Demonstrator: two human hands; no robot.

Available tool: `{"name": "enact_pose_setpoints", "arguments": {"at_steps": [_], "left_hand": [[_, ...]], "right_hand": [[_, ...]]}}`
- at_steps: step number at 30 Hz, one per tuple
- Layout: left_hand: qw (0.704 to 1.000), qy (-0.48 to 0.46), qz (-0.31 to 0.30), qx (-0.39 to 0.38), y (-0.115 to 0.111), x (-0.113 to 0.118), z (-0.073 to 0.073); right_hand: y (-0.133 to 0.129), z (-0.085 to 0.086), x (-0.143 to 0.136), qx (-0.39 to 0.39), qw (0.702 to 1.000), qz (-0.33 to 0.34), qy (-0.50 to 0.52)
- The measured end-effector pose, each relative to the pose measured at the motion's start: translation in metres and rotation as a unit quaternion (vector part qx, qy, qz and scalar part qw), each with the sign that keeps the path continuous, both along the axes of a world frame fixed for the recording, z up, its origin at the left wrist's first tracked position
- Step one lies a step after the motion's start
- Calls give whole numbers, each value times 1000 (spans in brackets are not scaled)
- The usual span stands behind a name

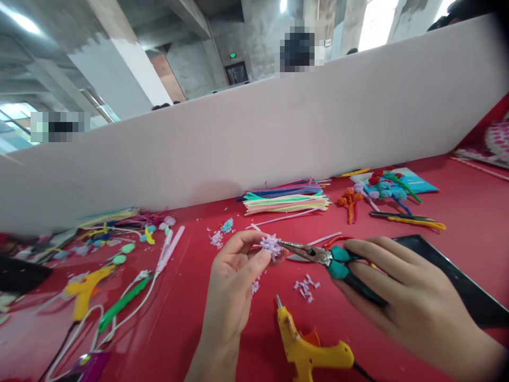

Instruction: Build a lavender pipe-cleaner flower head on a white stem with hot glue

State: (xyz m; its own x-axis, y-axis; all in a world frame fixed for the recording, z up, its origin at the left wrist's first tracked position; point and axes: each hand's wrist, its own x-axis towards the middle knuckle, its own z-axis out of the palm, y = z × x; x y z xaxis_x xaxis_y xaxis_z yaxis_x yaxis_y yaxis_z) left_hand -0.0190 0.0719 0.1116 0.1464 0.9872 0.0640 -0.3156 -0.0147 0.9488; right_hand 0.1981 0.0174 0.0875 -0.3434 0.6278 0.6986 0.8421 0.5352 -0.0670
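Between its thumb and fingers, my left hand (234, 281) pinches a small lilac pipe-cleaner flower (271, 246) with many short spiky tips. My right hand (409, 292) is wrapped round the green-and-black handles of needle-nose pliers (318, 254). The pliers' narrow jaws touch the flower's right side; whether they grip a piece is too small to tell. Behind the pliers, partly covered, lie scissors (298, 258) with red handles. Short lilac pipe-cleaner bits (307, 288) are scattered below the jaws. A yellow glue gun (310, 345) rests on the red table nearest me.
A bundle of coloured pipe cleaners (286, 199) lies by the white partition (238, 143). Tweezers (409, 218) and finished pipe-cleaner pieces (385, 188) are at right, near a black tray (449, 276). Another glue gun (87, 289), cords and a green-handled tool (125, 303) fill the left.
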Motion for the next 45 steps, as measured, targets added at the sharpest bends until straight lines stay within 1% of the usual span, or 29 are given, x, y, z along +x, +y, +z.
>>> {"name": "enact_pose_setpoints", "arguments": {"at_steps": [6, 17, 21, 26, 29, 32, 36, 40, 45], "left_hand": [[999, 30, 31, -15, -2, 3, 5], [996, 69, 63, 7, -7, 4, 6], [996, 63, 61, 13, -5, 5, 8], [996, 17, 76, 32, -3, 6, 7], [996, 2, 85, 39, -3, 6, 3], [995, -1, 91, 41, -4, 7, 1], [995, 4, 91, 48, -5, 8, 2], [995, 11, 86, 55, -5, 9, 3], [993, 26, 93, 61, -6, 9, 2]], "right_hand": [[-3, -4, -2, 34, 997, -40, -56], [-6, -5, -7, 72, 989, -73, -104], [-5, -5, -7, 52, 995, -61, -62], [-5, 7, -4, -10, 999, -16, 51], [-6, 10, -1, -36, 995, -4, 89], [-7, 8, -1, -53, 994, 4, 93], [-6, 5, -4, -61, 992, 20, 105], [-6, 7, -5, -62, 991, 16, 121], [-6, 9, -5, -56, 992, 18, 112]]}}
